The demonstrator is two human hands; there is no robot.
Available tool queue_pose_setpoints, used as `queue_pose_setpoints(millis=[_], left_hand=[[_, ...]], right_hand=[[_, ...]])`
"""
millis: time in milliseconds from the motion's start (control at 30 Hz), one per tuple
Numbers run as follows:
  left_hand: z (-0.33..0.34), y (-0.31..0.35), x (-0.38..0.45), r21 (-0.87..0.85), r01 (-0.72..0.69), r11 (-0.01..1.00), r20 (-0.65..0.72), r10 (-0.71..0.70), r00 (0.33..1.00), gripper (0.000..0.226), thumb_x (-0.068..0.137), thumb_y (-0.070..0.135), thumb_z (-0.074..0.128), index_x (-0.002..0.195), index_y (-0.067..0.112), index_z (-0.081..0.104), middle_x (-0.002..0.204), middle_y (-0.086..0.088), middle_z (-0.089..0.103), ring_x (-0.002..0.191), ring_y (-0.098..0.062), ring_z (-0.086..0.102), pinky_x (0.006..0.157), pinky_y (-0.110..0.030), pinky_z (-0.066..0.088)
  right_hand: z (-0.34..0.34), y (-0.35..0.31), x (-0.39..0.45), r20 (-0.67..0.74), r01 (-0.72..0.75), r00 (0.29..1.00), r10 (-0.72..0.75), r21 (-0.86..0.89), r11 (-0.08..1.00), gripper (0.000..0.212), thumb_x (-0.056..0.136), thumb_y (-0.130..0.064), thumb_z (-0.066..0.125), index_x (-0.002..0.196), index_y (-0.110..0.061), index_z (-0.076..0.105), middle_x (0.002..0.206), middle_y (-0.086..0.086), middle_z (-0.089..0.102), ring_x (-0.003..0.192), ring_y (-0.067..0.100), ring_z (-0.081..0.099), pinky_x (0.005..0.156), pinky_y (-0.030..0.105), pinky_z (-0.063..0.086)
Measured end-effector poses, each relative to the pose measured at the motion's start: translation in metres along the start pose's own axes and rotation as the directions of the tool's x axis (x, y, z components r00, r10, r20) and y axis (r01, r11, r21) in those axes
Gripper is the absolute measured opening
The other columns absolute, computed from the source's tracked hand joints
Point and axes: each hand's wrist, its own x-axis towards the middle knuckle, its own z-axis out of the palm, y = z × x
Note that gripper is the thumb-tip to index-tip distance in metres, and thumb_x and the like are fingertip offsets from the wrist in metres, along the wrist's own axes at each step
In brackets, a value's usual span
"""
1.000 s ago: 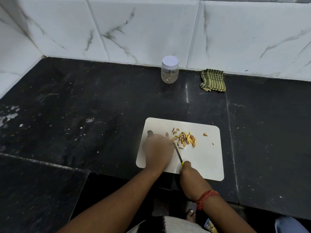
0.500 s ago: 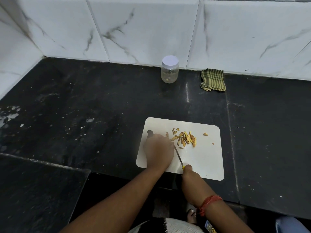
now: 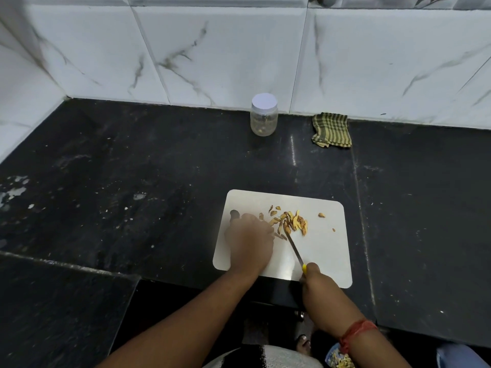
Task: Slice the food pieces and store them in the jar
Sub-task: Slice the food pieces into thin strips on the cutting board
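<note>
A white cutting board lies at the near edge of the black counter, with the lidded jar far behind by the wall. The left hand presses down on the board's left side, fingers curled, what they hold hidden; the right hand is closed around a yellow-handled knife whose tip touches the yellow food slices.

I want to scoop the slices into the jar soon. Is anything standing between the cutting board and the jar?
Nothing visible lies on the black counter between the cutting board and the jar. The green cloth sits off to the jar's right. The jar's white lid is on, blocking its mouth.
</note>
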Motion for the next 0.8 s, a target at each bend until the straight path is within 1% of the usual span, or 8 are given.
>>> queue_pose_setpoints(millis=[67,200,267,333,433,533,667,800], left_hand=[[-0.001,0.001,0.003,0.035,-0.042,0.999,-0.009,0.042,0.999,0.012,0.088,0.036,0.069,0.099,0.034,0.074,0.111,0.008,0.053,0.108,-0.016,0.043,0.092,-0.037,0.031],[-0.003,-0.002,0.012,0.114,-0.106,0.988,-0.074,0.115,0.991,0.017,0.091,0.037,0.066,0.106,0.035,0.073,0.112,0.007,0.056,0.105,-0.016,0.045,0.089,-0.035,0.032],[-0.004,-0.004,0.016,0.161,-0.143,0.977,-0.077,0.157,0.985,0.016,0.093,0.038,0.063,0.106,0.033,0.072,0.110,0.007,0.057,0.102,-0.017,0.046,0.088,-0.035,0.032],[-0.004,-0.006,0.018,0.219,-0.194,0.956,-0.055,0.211,0.976,0.014,0.093,0.038,0.062,0.099,0.031,0.072,0.107,0.007,0.057,0.100,-0.017,0.046,0.087,-0.037,0.034],[-0.005,-0.007,0.017,0.269,-0.242,0.932,-0.040,0.261,0.964,0.015,0.089,0.037,0.064,0.094,0.026,0.072,0.105,0.006,0.058,0.098,-0.018,0.047,0.086,-0.038,0.036],[-0.005,-0.006,0.012,0.282,-0.225,0.933,-0.048,0.248,0.968,0.019,0.084,0.037,0.066,0.093,0.021,0.072,0.104,0.004,0.059,0.097,-0.018,0.047,0.085,-0.038,0.037],[-0.003,-0.005,0.005,0.242,-0.163,0.956,-0.041,0.178,0.983,0.022,0.087,0.040,0.061,0.096,0.022,0.070,0.109,0.003,0.059,0.101,-0.018,0.048,0.086,-0.037,0.038],[-0.003,-0.013,0.007,0.162,-0.121,0.979,-0.051,0.131,0.990,0.024,0.089,0.037,0.063,0.110,0.027,0.067,0.112,0.002,0.056,0.104,-0.019,0.048,0.088,-0.039,0.038]], right_hand=[[-0.005,-0.001,0.004,-0.031,0.012,0.999,-0.011,0.024,1.000,0.011,0.095,-0.005,0.037,0.093,-0.014,0.031,0.068,-0.004,0.043,0.063,0.021,0.046,0.062,0.030,0.036],[-0.011,-0.004,0.007,-0.033,0.019,0.999,-0.017,0.050,0.999,0.007,0.100,-0.012,0.036,0.094,-0.014,0.032,0.081,0.003,0.053,0.071,0.022,0.052,0.065,0.031,0.041],[-0.013,-0.005,0.009,-0.025,0.009,1.000,-0.008,0.060,0.998,0.006,0.100,-0.015,0.035,0.095,-0.014,0.033,0.078,0.001,0.052,0.070,0.021,0.052,0.064,0.030,0.040],[-0.014,-0.005,0.010,-0.023,0.010,1.000,-0.008,0.060,0.998,0.006,0.101,-0.016,0.035,0.095,-0.015,0.033,0.071,-0.003,0.047,0.064,0.017,0.048,0.062,0.028,0.036],[-0.014,-0.005,0.011,-0.039,0.033,0.999,-0.031,0.051,0.998,0.006,0.101,-0.017,0.036,0.096,-0.015,0.034,0.068,-0.006,0.044,0.059,0.012,0.044,0.060,0.028,0.035],[-0.015,-0.004,0.014,-0.036,0.042,0.999,-0.040,0.050,0.998,0.005,0.100,-0.016,0.036,0.096,-0.014,0.035,0.069,-0.005,0.045,0.061,0.014,0.045,0.062,0.029,0.035],[-0.014,-0.007,0.017,-0.016,0.045,0.999,-0.044,0.040,0.998,0.005,0.101,-0.017,0.035,0.097,-0.015,0.035,0.073,-0.002,0.049,0.065,0.018,0.048,0.063,0.031,0.038],[-0.011,-0.011,0.019,-0.013,0.068,0.998,-0.068,0.033,0.997,0.006,0.101,-0.016,0.035,0.095,-0.014,0.034,0.076,0.001,0.050,0.067,0.021,0.049,0.065,0.033,0.040]])
